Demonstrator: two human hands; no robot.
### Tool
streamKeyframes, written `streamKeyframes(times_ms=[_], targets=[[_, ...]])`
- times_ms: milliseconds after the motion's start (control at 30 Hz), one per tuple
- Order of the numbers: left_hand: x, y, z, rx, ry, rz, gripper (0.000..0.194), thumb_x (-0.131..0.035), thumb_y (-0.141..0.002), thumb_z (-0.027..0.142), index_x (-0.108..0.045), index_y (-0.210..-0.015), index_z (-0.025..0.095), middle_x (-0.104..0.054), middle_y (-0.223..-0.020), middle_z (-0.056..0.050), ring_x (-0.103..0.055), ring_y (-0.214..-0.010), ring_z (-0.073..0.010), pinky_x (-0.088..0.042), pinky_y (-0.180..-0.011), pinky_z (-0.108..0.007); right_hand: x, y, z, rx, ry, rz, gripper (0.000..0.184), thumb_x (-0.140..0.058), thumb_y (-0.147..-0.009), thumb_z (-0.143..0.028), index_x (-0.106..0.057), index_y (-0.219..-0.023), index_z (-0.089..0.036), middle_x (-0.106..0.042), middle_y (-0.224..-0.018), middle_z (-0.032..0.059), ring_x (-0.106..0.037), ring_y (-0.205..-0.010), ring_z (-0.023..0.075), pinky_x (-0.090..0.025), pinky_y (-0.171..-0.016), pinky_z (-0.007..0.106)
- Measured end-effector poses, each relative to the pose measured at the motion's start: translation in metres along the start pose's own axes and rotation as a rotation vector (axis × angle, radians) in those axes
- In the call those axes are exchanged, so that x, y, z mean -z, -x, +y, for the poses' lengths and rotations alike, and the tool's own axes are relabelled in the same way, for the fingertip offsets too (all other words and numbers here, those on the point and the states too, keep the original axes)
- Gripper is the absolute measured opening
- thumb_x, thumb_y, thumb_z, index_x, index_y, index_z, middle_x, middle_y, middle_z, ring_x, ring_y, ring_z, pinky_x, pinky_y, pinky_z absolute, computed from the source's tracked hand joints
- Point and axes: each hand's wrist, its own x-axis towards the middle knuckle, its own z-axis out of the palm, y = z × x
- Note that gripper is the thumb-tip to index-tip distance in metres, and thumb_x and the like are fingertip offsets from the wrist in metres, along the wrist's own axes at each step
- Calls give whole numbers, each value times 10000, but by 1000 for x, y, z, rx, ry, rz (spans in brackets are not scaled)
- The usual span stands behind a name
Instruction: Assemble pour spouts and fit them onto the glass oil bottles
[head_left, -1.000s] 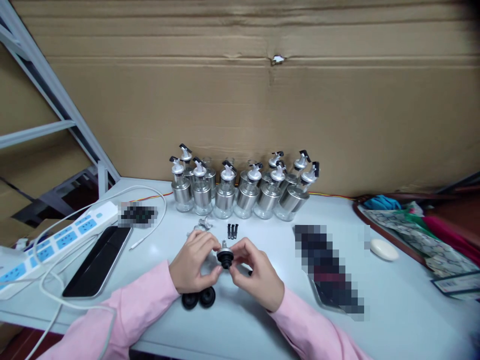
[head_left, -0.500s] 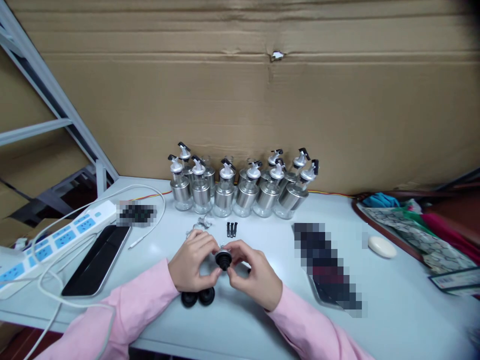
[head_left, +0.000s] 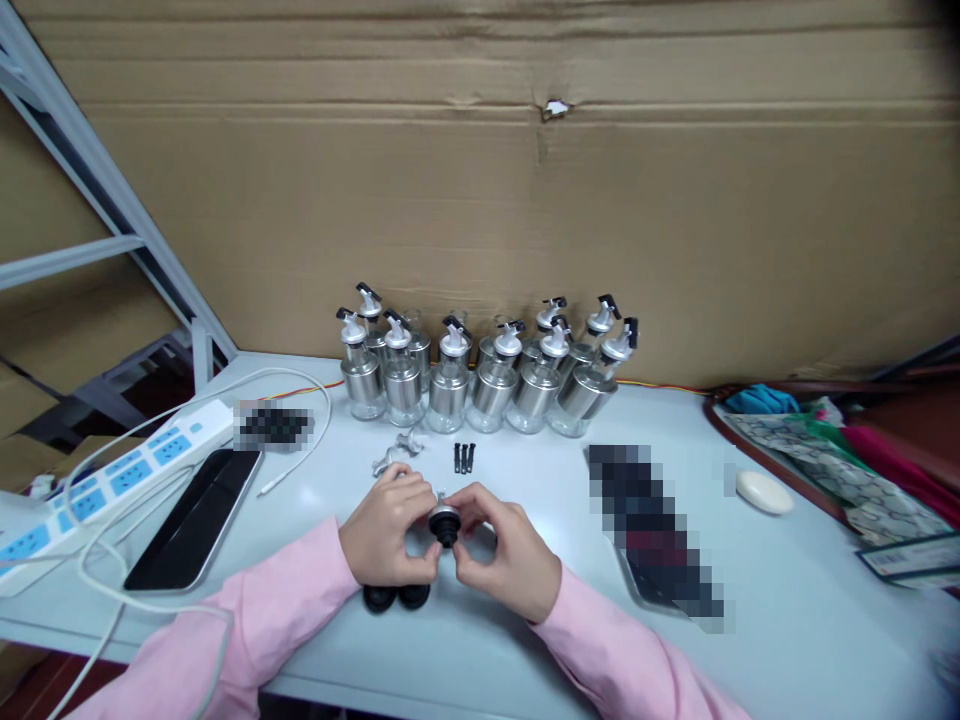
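Observation:
Between my two hands is a bottle pourer (head_left: 445,524), its ribbed black stopper tilted toward me and its silver cap behind. My left hand (head_left: 390,528) grips it from the left with thumb and fingers. From the right, my right hand (head_left: 514,555) pinches the same piece. Just below my left hand lie two round black stoppers (head_left: 396,597), partly covered by it. Silver pourer spouts (head_left: 405,446) rest beyond my left fingers. Several small black levers (head_left: 464,458) lie side by side past the pourer.
Several glass-and-steel bottles (head_left: 448,395) with pourers stand at the back before a cardboard wall (head_left: 480,220). On the left are a power strip (head_left: 127,475), a black phone (head_left: 193,520) and a white cable (head_left: 97,565). A blurred-out dark item (head_left: 652,530) and white oval object (head_left: 763,493) lie right.
The pourer has tipped slightly and sits a little lower, its stopper pointing more downward. Both hands keep their hold on it.

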Motion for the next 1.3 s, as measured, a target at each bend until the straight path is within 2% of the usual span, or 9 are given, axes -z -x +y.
streamKeyframes(times_ms=[167,300,567,867,933,1033,1133,1300], targets=[[2,-1,0,-15,-1,28,94,-430,-594,241,-466,-650,176,-462,-579,7,-450,-585,-151,-352,-726,-359,-1,0,2,9,27,6,318,-499,-604,-84,-517,-902,-194,-634,-781,6,-579,-676,131,-457,-613,224],[2,0,0,-23,3,32,77,-419,-580,239,-438,-625,179,-457,-558,13,-439,-562,-143,-351,-721,-361,-2,1,1,-7,57,5,285,-514,-596,-96,-516,-861,-201,-641,-726,-12,-577,-631,124,-427,-565,210],[0,1,0,-52,32,44,72,-413,-590,236,-364,-577,185,-434,-512,29,-411,-523,-127,-348,-705,-352,-1,1,-4,-7,51,14,207,-519,-585,-100,-504,-762,-208,-648,-689,-26,-578,-599,118,-446,-596,202],[-2,1,-1,-80,-15,53,47,-409,-584,216,-371,-576,190,-421,-499,30,-414,-516,-133,-360,-699,-356,-3,2,-5,-9,64,33,159,-513,-592,-111,-472,-707,-213,-624,-640,-39,-551,-549,105,-423,-543,191],[-1,1,-2,-91,-28,71,27,-418,-618,214,-418,-624,187,-470,-540,18,-448,-548,-141,-368,-722,-364,-2,1,-3,-17,66,44,167,-514,-597,-113,-470,-724,-213,-627,-656,-34,-565,-569,112,-421,-550,199],[1,1,-3,-75,-8,110,108,-446,-693,227,-481,-780,175,-557,-692,-23,-511,-647,-164,-382,-752,-373,1,0,1,-30,46,101,175,-528,-625,-118,-453,-751,-214,-648,-734,-15,-601,-663,136,-442,-620,229],[2,1,-5,-56,54,138,208,-490,-753,251,-466,-944,174,-585,-853,-61,-545,-749,-184,-409,-740,-351,3,-1,5,-13,50,155,178,-569,-648,-132,-456,-759,-215,-655,-767,-3,-605,-711,152,-449,-665,258],[0,2,-7,-125,114,165,270,-498,-810,227,-419,-1065,182,-603,-933,-83,-571,-832,-190,-435,-744,-317,5,-1,9,53,39,166,111,-631,-729,-192,-533,-777,-210,-667,-818,31,-605,-763,172,-457,-679,286]])
